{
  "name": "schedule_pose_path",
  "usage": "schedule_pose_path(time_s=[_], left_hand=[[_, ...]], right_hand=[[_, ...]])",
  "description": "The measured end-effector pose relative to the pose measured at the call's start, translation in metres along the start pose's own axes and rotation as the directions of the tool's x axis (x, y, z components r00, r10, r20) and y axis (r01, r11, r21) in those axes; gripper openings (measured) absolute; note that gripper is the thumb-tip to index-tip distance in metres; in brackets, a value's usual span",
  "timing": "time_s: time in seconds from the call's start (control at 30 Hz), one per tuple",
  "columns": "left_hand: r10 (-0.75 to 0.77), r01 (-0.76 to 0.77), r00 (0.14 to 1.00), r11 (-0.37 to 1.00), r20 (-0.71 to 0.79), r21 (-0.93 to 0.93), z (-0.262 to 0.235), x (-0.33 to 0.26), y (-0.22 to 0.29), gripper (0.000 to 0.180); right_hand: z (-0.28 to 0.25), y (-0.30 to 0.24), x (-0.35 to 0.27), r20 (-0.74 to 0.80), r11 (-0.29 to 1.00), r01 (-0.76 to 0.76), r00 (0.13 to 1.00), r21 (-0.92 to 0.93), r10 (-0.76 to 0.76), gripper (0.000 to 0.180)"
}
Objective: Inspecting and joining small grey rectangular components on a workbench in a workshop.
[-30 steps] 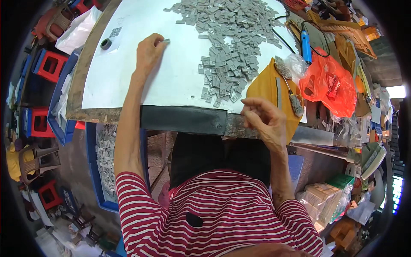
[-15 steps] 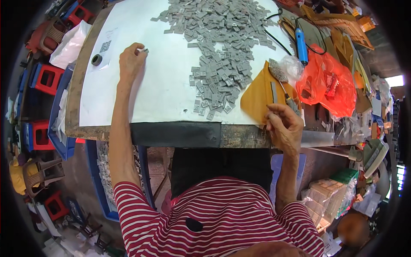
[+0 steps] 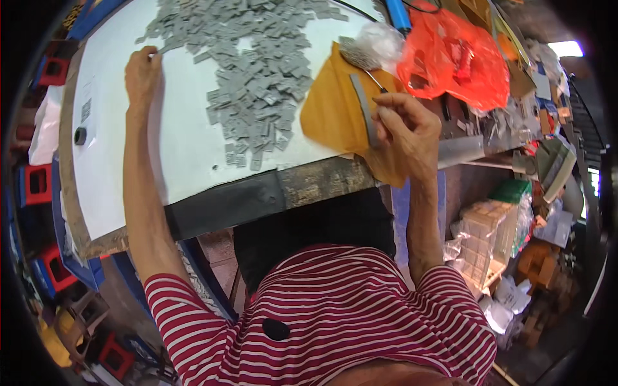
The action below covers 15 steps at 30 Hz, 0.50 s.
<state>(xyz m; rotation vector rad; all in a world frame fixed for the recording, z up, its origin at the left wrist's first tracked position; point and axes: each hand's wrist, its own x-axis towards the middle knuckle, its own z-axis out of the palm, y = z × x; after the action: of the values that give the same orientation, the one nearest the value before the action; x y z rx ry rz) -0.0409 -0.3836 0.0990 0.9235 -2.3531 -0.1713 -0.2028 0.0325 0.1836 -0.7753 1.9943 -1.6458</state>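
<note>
Loosely Heaped and Close to the Edge

A worn brown wooden table [image 3: 325, 183] fills most of the work area, covered by a broad white sheet [image 3: 183, 151]. On it lies a sprawling heap of small flat grey rectangular pieces [image 3: 257, 83], overlapping, its narrow tail near the front edge; a careless sweep there could push some over the side.

To the right sits a crumpled, translucent red plastic bag [image 3: 457, 64]. Nearer, a mustard-yellow sheet [image 3: 328, 109], paper or cloth, hangs partly past the edge. A snag from the right hand [image 3: 412, 132], poised over it, might drag it off, along with the slim grey strip [image 3: 364, 109] lying on top. That hand's thumb and forefinger stand narrowly apart; I cannot tell whether they hold anything.

The left hand [image 3: 143, 74] is beside the heap's left fringe, fingers bunched. A pale bit shows at the tips, but whether a piece is gripped I cannot tell; anything so thin could slip from a slack pinch.

Smaller, a dark tape roll [image 3: 83, 136] sits farther left.
</note>
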Motion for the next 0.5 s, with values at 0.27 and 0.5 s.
schedule_pose_path(time_s=[0.27, 0.5], left_hand=[[-0.055, 0.056, 0.998, 0.998, 0.04, -0.04, -0.009, -0.009, 0.018, 0.02], [-0.114, 0.124, 0.992, 0.971, 0.061, -0.206, -0.007, -0.016, 0.015, 0.021]], right_hand=[[-0.013, 0.022, 0.031, -0.049, 0.985, 0.084, 0.994, -0.153, -0.093, 0.012], [-0.007, 0.036, 0.058, 0.099, 0.821, 0.293, 0.955, -0.489, -0.281, 0.015]])
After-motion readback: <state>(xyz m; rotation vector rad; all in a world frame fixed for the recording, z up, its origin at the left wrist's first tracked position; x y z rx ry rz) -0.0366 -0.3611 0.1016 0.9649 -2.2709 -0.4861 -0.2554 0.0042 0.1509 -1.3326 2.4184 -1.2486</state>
